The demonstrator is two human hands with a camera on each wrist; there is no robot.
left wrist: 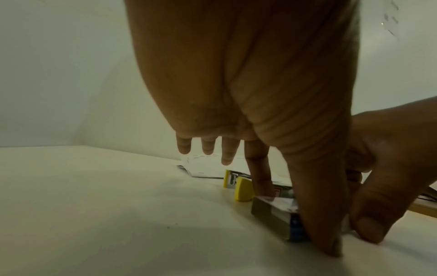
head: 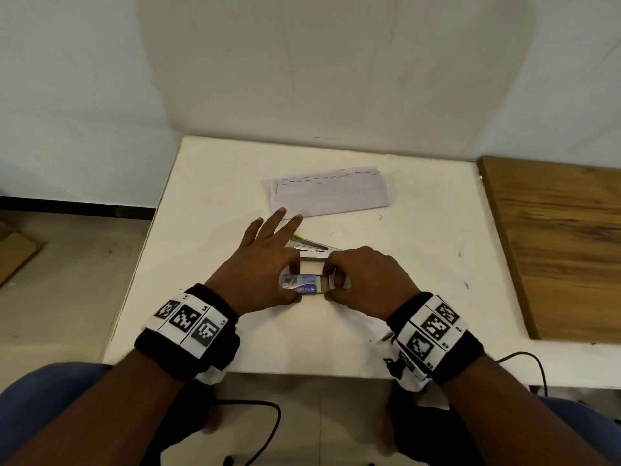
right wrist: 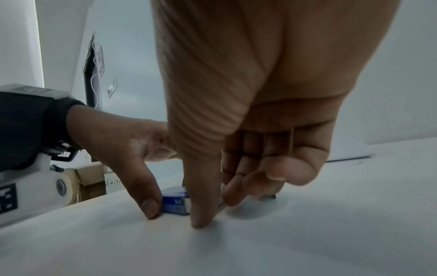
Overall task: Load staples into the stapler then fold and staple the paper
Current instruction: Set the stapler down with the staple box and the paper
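A small blue and white staple box [head: 300,284] [left wrist: 274,214] [right wrist: 176,203] lies on the white table [head: 420,297]. Its inner tray [head: 323,284] is slid partly out to the right. My left hand [head: 291,282] [left wrist: 293,211] pinches the box's sleeve between thumb and index finger, the other fingers stretched out. My right hand [head: 336,282] [right wrist: 217,203] pinches the drawn-out tray end. Just behind the box lies the stapler [head: 312,248] [left wrist: 241,190], metal with yellow parts, swung open. The folded paper [head: 329,193] [left wrist: 205,166] lies farther back.
A wooden board [head: 554,247] lies along the table's right side. Loose staples [head: 380,217] are scattered between the paper and the stapler. A black cable [head: 527,358] hangs at the table's front right edge. White walls close the back.
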